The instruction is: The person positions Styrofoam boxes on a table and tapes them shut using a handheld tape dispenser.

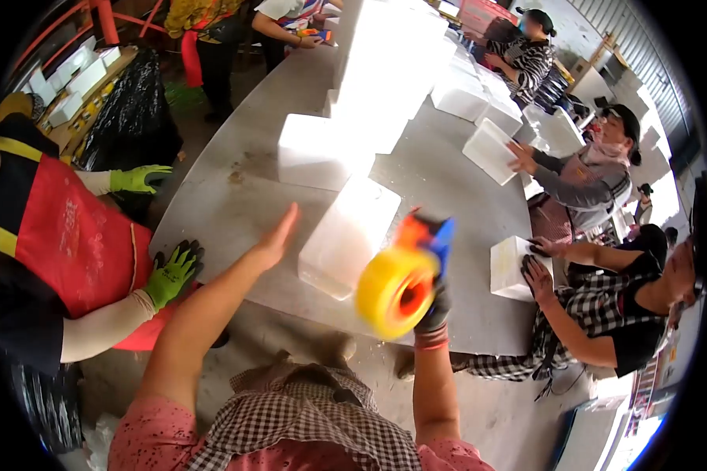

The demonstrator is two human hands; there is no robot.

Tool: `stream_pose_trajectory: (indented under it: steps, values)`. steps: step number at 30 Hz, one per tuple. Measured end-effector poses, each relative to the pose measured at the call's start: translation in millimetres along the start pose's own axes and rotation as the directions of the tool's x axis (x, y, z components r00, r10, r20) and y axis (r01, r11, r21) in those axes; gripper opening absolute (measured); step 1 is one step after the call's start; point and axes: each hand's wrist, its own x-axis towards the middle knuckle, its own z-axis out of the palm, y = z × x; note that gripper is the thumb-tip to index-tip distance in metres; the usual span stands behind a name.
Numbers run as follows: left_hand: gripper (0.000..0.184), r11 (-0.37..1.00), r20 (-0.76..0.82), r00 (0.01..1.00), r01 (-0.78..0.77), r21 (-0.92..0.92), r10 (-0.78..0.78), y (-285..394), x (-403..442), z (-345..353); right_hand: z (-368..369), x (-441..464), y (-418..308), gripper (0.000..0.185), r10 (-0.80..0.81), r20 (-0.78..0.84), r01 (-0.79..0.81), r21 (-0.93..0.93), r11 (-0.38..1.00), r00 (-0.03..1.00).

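Note:
In my right hand (434, 308), which wears a dark glove, is a tape dispenser (441, 239) with an orange and blue head and a big roll of yellow tape (377, 294). It is slightly blurred and held up over the near table edge. A white foam box (346, 235) lies on the table just left of it. My left hand (276, 237) is bare, fingers stretched out, a little to the left of that box and apart from it. Behind stands another white foam box (314, 153), close to a tall bright stack of white boxes (401, 63).
The grey table (220, 196) curves around in front of me. A person in a red apron (78, 243) with green gloves stands left. On the right, one person holds a foam box (511, 267) and another tilts a foam box (489, 151). Black plastic bags (133, 110) stand at left.

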Motion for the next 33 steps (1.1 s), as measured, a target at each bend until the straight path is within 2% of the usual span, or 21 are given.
stream_pose_trajectory:
  steps: [1,3,5,6,8,9,10,13,15,16,17,18,19,21,22,23,24,27,30,32,33]
  values:
    - [0.087,0.981,0.052,0.992,0.120,-0.151,-0.113,-11.6,18.4,0.8,-23.4,1.7,-4.3,0.066,-0.068,-0.141,0.082,0.092,0.992,0.988]
    - [0.085,0.930,0.109,0.973,0.227,-0.290,-0.203,-0.3,22.8,24.7,-48.2,20.4,-9.0,0.055,-0.168,-0.205,0.201,0.152,0.968,0.964]
    - [0.079,0.923,0.382,0.907,0.289,-0.255,-0.179,43.7,-6.7,76.4,-59.7,29.3,-9.5,0.047,-0.174,-0.236,0.216,0.165,0.962,0.956]
    - [0.071,0.919,0.361,0.926,0.235,-0.316,-0.112,26.8,0.8,89.7,-83.9,22.0,-5.4,0.045,-0.123,-0.219,0.162,0.169,0.972,0.968]
    - [0.064,0.986,0.194,0.969,-0.137,-0.092,0.153,1.7,10.8,127.7,-106.5,8.9,-21.3,0.048,-0.096,-0.295,0.133,0.107,0.985,0.951]
    - [0.061,0.777,0.173,0.984,-0.147,0.612,0.050,22.1,-6.9,167.8,-118.7,0.4,-30.5,0.049,-0.087,-0.327,0.122,0.086,0.989,0.941]
    - [0.060,0.153,0.073,0.997,-0.070,0.986,-0.016,42.6,-26.5,207.4,-129.8,-6.1,-47.2,0.049,-0.096,-0.326,0.121,0.059,0.991,0.941]
    - [0.066,0.349,0.198,0.931,-0.304,0.886,0.307,-25.5,-34.8,250.6,-158.6,-24.7,-102.0,0.051,-0.155,-0.273,0.151,-0.035,0.988,0.949]
    - [0.079,0.043,0.471,0.811,-0.516,0.856,0.348,-14.9,-49.7,254.8,-178.9,-40.2,-121.6,0.051,-0.212,-0.272,0.202,-0.068,0.977,0.938]
    - [0.080,0.079,0.325,0.869,-0.379,0.922,0.372,0.1,-48.0,251.7,-180.2,-45.7,-132.8,0.051,-0.248,-0.279,0.228,-0.101,0.968,0.928]
    - [0.083,0.263,0.210,0.795,-0.418,0.870,0.569,-11.1,-35.0,232.7,-176.2,-52.6,-138.5,0.051,-0.234,-0.273,0.219,-0.086,0.972,0.933]
    - [0.083,0.254,0.201,0.787,-0.412,0.875,0.583,-12.9,-24.8,220.1,-172.1,-59.4,-144.2,0.051,-0.220,-0.268,0.209,-0.070,0.975,0.938]
    - [0.085,0.620,-0.081,0.927,-0.177,0.764,0.366,-12.0,-16.6,209.0,-162.6,-62.2,-148.6,0.052,-0.191,-0.227,0.188,-0.036,0.981,0.955]
    - [0.088,0.859,-0.302,0.952,0.111,0.499,0.052,-4.3,-17.2,214.8,-155.2,-69.9,-149.8,0.054,-0.147,-0.205,0.149,-0.008,0.989,0.968]
    - [0.088,0.971,-0.058,0.996,0.085,0.222,-0.074,6.4,-26.3,230.0,-159.3,-71.3,-148.6,0.056,-0.142,-0.215,0.143,-0.012,0.990,0.966]
    - [0.089,0.989,0.225,0.968,0.130,-0.068,-0.112,9.5,-31.0,239.7,-163.4,-72.4,-147.5,0.059,-0.137,-0.225,0.137,-0.016,0.990,0.965]
    - [0.087,0.987,0.335,0.938,0.130,-0.095,-0.091,8.0,-30.6,250.9,-167.4,-73.4,-146.3,0.061,-0.132,-0.234,0.131,-0.021,0.991,0.963]
    - [0.081,0.980,0.431,0.902,-0.110,0.167,0.028,-12.4,3.3,284.9,-166.7,-61.8,-148.1,0.060,-0.157,-0.197,0.169,0.045,0.985,0.968]
    - [0.076,0.804,0.542,0.826,-0.423,0.417,0.153,-52.7,61.8,301.6,-154.6,-47.9,-153.1,0.060,-0.152,-0.145,0.160,0.042,0.986,0.978]
    - [0.072,0.682,0.584,0.739,-0.618,0.392,0.335,-60.4,98.1,291.0,-136.2,-34.0,-154.5,0.061,-0.144,-0.103,0.149,0.040,0.988,0.984]
    - [0.070,0.618,0.514,0.676,-0.721,0.313,0.528,-44.9,118.2,274.8,-124.9,-29.2,-150.6,0.064,-0.192,-0.137,0.204,0.082,0.975,0.972]
